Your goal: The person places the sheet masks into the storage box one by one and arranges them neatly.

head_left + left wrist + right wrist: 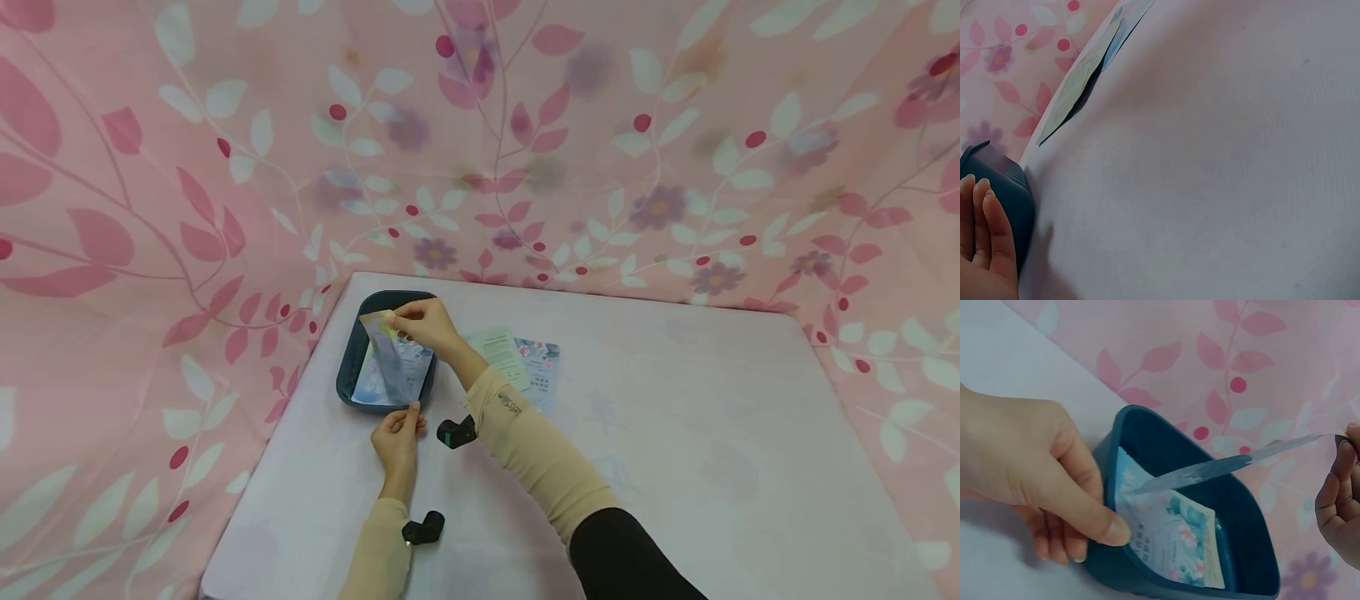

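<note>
My right hand (427, 323) is above the far part of a dark teal plastic bin (347, 367), pinching the top corner of a thin flat packet (385, 348). The packet slants down into the bin and appears nearly edge-on and silvery in the right wrist view. My left hand (397, 443) grips the bin's near rim, thumb over the edge and the other fingers outside; in the left wrist view those fingers (999, 225) lie beside the bin wall. Inside the bin lies a pale blue floral packet (1175, 540) with printed characters, partly covered by the held one in the head view.
Right of the bin, a pale green printed packet (498, 354) overlaps a blue floral packet (543, 367) on the white table (712, 433). Black wrist cameras (423, 527) stick out beside both forearms. A pink floral cloth (525, 150) hangs behind the table.
</note>
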Demonstrator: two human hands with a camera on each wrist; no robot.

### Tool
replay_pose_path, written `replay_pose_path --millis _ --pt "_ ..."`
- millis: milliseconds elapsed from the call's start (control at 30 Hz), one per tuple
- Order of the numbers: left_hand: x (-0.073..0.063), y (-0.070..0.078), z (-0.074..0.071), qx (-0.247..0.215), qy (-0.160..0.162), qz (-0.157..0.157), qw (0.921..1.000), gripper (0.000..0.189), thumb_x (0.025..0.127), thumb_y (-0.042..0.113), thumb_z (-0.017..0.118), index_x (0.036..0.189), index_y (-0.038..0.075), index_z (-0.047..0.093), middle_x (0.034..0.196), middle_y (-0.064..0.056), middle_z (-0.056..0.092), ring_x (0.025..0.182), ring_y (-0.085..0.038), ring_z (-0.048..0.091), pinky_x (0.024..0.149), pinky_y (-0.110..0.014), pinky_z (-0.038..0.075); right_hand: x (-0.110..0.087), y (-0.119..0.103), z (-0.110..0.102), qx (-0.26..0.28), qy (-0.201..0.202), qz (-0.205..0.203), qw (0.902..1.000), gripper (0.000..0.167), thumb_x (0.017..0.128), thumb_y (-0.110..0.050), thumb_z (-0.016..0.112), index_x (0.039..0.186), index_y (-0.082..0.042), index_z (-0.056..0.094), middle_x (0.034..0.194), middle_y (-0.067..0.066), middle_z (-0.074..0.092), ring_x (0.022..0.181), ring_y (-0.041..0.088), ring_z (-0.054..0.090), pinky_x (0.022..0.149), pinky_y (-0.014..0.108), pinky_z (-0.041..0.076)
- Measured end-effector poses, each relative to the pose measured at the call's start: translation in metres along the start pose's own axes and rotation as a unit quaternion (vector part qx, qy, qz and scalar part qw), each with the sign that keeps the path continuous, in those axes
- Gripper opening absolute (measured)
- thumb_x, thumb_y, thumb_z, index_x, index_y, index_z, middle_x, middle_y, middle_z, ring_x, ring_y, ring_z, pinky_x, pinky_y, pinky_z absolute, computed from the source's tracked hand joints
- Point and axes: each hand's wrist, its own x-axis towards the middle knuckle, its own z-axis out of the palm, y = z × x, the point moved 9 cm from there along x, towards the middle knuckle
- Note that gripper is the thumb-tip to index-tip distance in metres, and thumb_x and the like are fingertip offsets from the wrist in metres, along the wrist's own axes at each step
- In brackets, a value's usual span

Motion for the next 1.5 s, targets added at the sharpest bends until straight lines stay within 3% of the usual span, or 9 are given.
replay_pose_path --millis 267,533,667,967,1267,1367,1500 --pt "0.000 0.000 0.000 -0.001 0.002 -0.002 1.0000 0.025 0.084 0.006 0.070 0.080 -0.018 0.062 0.061 -0.003 0.065 0.050 -0.005 0.061 0.050 -0.017 0.055 0.000 0.016 0.000 -0.011 0.024 0.008 0.9996 0.018 0.089 -0.009 0.065 0.098 0.006 0.069 0.089 0.019 0.069 0.062 0.009 0.058 0.056 0.019 0.051" --pt "0.000 0.000 0.000 -0.006 0.002 -0.010 0.9999 0.024 0.084 0.003 0.069 0.082 -0.019 0.061 0.064 -0.011 0.066 0.050 -0.006 0.061 0.051 -0.019 0.056 0.006 0.034 -0.026 -0.075 0.109 0.013 0.9911 0.016 0.088 -0.010 0.066 0.095 0.004 0.072 0.087 0.016 0.070 0.068 0.017 0.065 0.060 0.020 0.054" --pt "0.001 -0.001 -0.001 -0.014 0.003 -0.015 0.9998 0.022 0.084 0.003 0.070 0.080 -0.017 0.062 0.063 -0.012 0.065 0.050 -0.008 0.061 0.051 -0.021 0.056 0.012 0.047 -0.036 -0.106 0.131 0.030 0.9852 0.016 0.087 -0.012 0.068 0.093 0.002 0.073 0.085 0.015 0.071 0.069 0.019 0.066 0.059 0.020 0.053" --pt "0.002 -0.005 0.000 -0.002 0.002 -0.014 0.9999 0.026 0.084 0.009 0.071 0.079 -0.015 0.062 0.063 -0.008 0.065 0.052 -0.006 0.061 0.053 -0.020 0.056 0.023 0.069 -0.054 -0.164 0.143 0.049 0.9748 0.017 0.087 -0.015 0.069 0.089 0.001 0.074 0.080 0.014 0.071 0.068 0.020 0.065 0.057 0.021 0.051" --pt "0.001 -0.002 0.002 -0.007 -0.005 0.002 1.0000 0.024 0.084 0.007 0.071 0.078 -0.015 0.063 0.060 -0.003 0.064 0.051 -0.007 0.061 0.052 -0.021 0.056 0.019 0.093 -0.065 -0.189 0.159 0.118 0.9619 0.021 0.084 -0.022 0.071 0.090 -0.002 0.075 0.078 0.010 0.072 0.066 0.019 0.067 0.058 0.022 0.050" --pt "0.001 -0.002 0.000 -0.008 -0.001 0.003 1.0000 0.022 0.084 0.006 0.070 0.077 -0.014 0.063 0.060 -0.004 0.064 0.051 -0.008 0.062 0.051 -0.022 0.056 0.018 0.099 -0.063 -0.179 0.161 0.126 0.9624 0.021 0.084 -0.021 0.071 0.091 -0.002 0.075 0.079 0.011 0.072 0.067 0.018 0.066 0.057 0.020 0.048" --pt "0.002 -0.002 -0.001 -0.004 -0.001 0.003 1.0000 0.025 0.085 0.008 0.071 0.078 -0.015 0.063 0.061 -0.006 0.064 0.052 -0.007 0.061 0.052 -0.021 0.056 0.018 0.104 -0.058 -0.141 0.155 0.121 0.9703 0.019 0.083 -0.013 0.071 0.096 0.001 0.073 0.086 0.014 0.071 0.066 0.016 0.065 0.057 0.019 0.050"
